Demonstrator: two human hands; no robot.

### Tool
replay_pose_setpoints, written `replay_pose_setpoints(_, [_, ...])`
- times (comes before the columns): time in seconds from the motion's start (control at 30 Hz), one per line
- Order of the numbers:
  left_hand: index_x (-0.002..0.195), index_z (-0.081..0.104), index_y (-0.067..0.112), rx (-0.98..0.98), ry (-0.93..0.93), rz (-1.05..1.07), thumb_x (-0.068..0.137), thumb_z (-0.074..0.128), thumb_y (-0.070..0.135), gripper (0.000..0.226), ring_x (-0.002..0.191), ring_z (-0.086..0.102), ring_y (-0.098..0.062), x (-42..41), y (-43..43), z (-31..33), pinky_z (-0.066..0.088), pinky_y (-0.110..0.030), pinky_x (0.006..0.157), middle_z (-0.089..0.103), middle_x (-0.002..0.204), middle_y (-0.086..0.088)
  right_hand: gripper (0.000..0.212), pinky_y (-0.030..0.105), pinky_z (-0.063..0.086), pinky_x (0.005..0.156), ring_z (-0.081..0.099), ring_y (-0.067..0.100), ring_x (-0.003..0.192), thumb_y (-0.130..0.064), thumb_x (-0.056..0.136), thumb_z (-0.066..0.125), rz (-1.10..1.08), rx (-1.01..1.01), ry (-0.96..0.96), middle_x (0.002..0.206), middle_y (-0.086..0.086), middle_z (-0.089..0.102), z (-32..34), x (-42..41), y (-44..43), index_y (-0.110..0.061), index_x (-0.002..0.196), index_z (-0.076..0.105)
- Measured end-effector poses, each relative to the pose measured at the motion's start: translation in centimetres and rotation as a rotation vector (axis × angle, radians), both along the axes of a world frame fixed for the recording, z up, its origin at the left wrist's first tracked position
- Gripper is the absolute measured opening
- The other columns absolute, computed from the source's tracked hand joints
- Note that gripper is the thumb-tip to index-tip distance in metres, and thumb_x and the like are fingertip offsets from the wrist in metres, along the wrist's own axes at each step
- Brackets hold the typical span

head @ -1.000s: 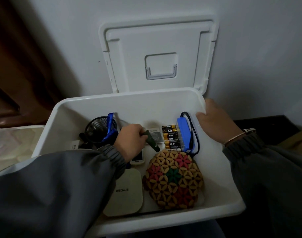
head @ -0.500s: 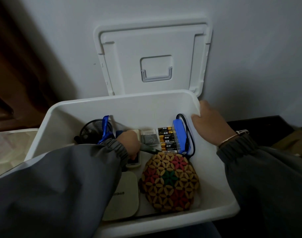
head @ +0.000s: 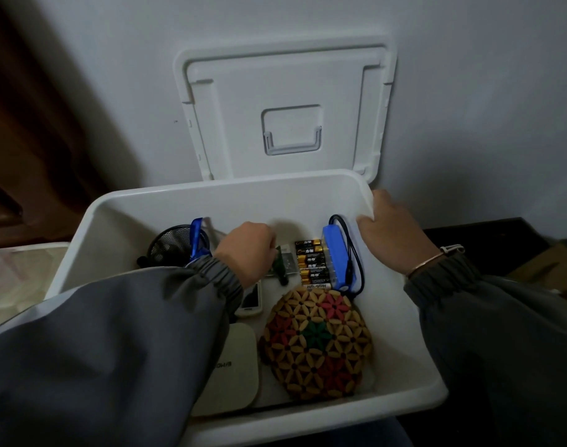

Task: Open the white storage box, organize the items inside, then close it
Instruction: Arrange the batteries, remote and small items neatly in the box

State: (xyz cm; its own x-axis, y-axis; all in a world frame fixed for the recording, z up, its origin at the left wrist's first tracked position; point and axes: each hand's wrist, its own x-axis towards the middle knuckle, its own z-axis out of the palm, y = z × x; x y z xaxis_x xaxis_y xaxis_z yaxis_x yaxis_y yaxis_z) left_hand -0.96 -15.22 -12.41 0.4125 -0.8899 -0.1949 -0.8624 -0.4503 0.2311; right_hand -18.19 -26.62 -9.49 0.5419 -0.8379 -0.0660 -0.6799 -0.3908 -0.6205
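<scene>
The white storage box [head: 414, 337] stands open, its lid [head: 285, 91] leaning upright against the wall. My left hand [head: 248, 250] is inside near the back and grips a small dark green object [head: 280, 269] beside a grey packet [head: 290, 264]. My right hand [head: 391, 233] holds the box's right rim at the back corner. Inside lie a pack of batteries [head: 312, 264], a blue device with a black cable [head: 335, 261], a round patterned wooden mat [head: 317, 343], a beige flat device [head: 233, 372], a white phone [head: 251, 300] and a black mesh cup [head: 170, 246] with a blue strap [head: 196, 237].
A white wall stands right behind the box. Left of the box lies a pale translucent lid or bag [head: 14, 275]. At the right is a dark surface [head: 488, 233] with a cardboard box [head: 549, 269]. Brown wood [head: 24, 124] fills the far left.
My left hand moved toward the back of the box with the dark green object and turned it more upright. The right hand kept its hold on the rim.
</scene>
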Motion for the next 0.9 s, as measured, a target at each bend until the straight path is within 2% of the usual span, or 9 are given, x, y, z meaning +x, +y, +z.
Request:
replay_pose_setpoints(0.1, [0.097, 0.061, 0.013, -0.012, -0.034, -0.016, 0.097, 0.05, 0.02, 0.013, 0.081, 0.056, -0.017, 0.2, 0.0, -0.1, 0.046, -0.027, 0.072, 0.059, 0.09, -0.001, 0.023, 0.028, 0.035, 0.066, 0.05, 0.024, 0.082, -0.014, 0.095, 0.041, 0.008, 0.007, -0.007, 0.095, 0.008, 0.051, -0.1, 0.0, -0.1, -0.005, 0.115, 0.039])
replay_pose_setpoints(0.2, [0.096, 0.057, 0.012, -0.043, 0.021, -0.024, 0.097, 0.047, 0.015, 0.01, 0.08, 0.053, -0.016, 0.5, 0.1, -0.5, 0.041, -0.025, 0.07, 0.057, 0.09, -0.001, 0.021, 0.024, 0.031, 0.052, 0.049, 0.022, 0.077, -0.015, 0.094, 0.042, 0.004, -0.004, -0.007, 0.091, 0.006, 0.05, -0.2, 0.0, -0.2, -0.006, 0.113, 0.038])
replay_pose_setpoints(0.33, [0.09, 0.054, 0.016, -0.111, 0.187, 0.001, 0.094, 0.052, 0.011, 0.006, 0.082, 0.055, -0.014, 1.0, -1.1, -1.0, 0.04, -0.019, 0.067, 0.057, 0.091, 0.001, 0.021, 0.024, 0.032, 0.052, 0.05, 0.022, 0.078, -0.014, 0.094, 0.042, 0.01, -0.009, -0.014, 0.092, 0.006, 0.05, -0.3, 0.0, -0.3, -0.005, 0.113, 0.039])
replay_pose_setpoints(0.43, [0.09, 0.059, 0.011, -0.147, 0.254, 0.092, 0.091, 0.057, 0.011, 0.002, 0.088, 0.059, -0.018, 0.7, -2.7, -2.1, 0.047, -0.024, 0.074, 0.063, 0.098, -0.004, 0.022, 0.025, 0.033, 0.054, 0.049, 0.021, 0.078, -0.014, 0.095, 0.042, 0.011, -0.001, -0.015, 0.092, 0.006, 0.05, -0.2, -0.1, -0.2, -0.005, 0.114, 0.039])
replay_pose_setpoints(0.53, [0.098, 0.064, 0.006, -0.18, 0.297, 0.173, 0.087, 0.063, 0.013, 0.013, 0.096, 0.061, -0.023, 0.3, -3.6, -3.5, 0.049, -0.029, 0.079, 0.065, 0.104, -0.008, 0.022, 0.028, 0.033, 0.068, 0.048, 0.023, 0.081, -0.013, 0.094, 0.041, 0.006, 0.007, -0.015, 0.094, 0.006, 0.05, -0.1, 0.0, -0.1, -0.005, 0.114, 0.04])
replay_pose_setpoints(0.63, [0.105, 0.063, 0.008, -0.205, 0.307, 0.176, 0.085, 0.065, 0.011, 0.02, 0.099, 0.059, -0.022, 0.0, -3.3, -4.4, 0.048, -0.028, 0.082, 0.065, 0.109, -0.008, 0.025, 0.028, 0.034, 0.067, 0.048, 0.023, 0.081, -0.013, 0.094, 0.041, 0.007, 0.013, -0.024, 0.095, 0.006, 0.05, -0.2, 0.0, -0.2, -0.005, 0.117, 0.04])
replay_pose_setpoints(0.73, [0.115, 0.062, 0.01, -0.222, 0.25, 0.06, 0.085, 0.064, 0.007, 0.03, 0.11, 0.057, -0.022, -0.2, -2.1, -5.2, 0.04, -0.023, 0.087, 0.063, 0.118, -0.007, 0.023, 0.027, 0.032, 0.056, 0.047, 0.021, 0.08, -0.013, 0.093, 0.042, 0.006, 0.003, -0.021, 0.094, 0.005, 0.049, -0.2, 0.0, -0.2, -0.005, 0.115, 0.041])
replay_pose_setpoints(0.83, [0.127, 0.056, 0.014, -0.193, 0.219, -0.058, 0.085, 0.067, 0.012, 0.044, 0.116, 0.053, -0.021, -0.2, -0.7, -6.0, 0.037, -0.023, 0.091, 0.059, 0.126, -0.006, 0.023, 0.027, 0.032, 0.064, 0.047, 0.022, 0.081, -0.012, 0.093, 0.042, 0.0, 0.003, -0.022, 0.095, 0.005, 0.049, -0.1, 0.0, -0.2, -0.004, 0.115, 0.04])
replay_pose_setpoints(0.9, [0.133, 0.05, 0.016, -0.124, 0.204, -0.083, 0.087, 0.065, 0.019, 0.048, 0.118, 0.052, -0.022, 0.0, -0.1, -6.5, 0.04, -0.029, 0.098, 0.058, 0.13, -0.007, 0.023, 0.027, 0.032, 0.067, 0.047, 0.023, 0.081, -0.012, 0.094, 0.041, 0.0, 0.003, -0.018, 0.095, 0.006, 0.049, -0.1, 0.0, -0.2, -0.005, 0.116, 0.04])
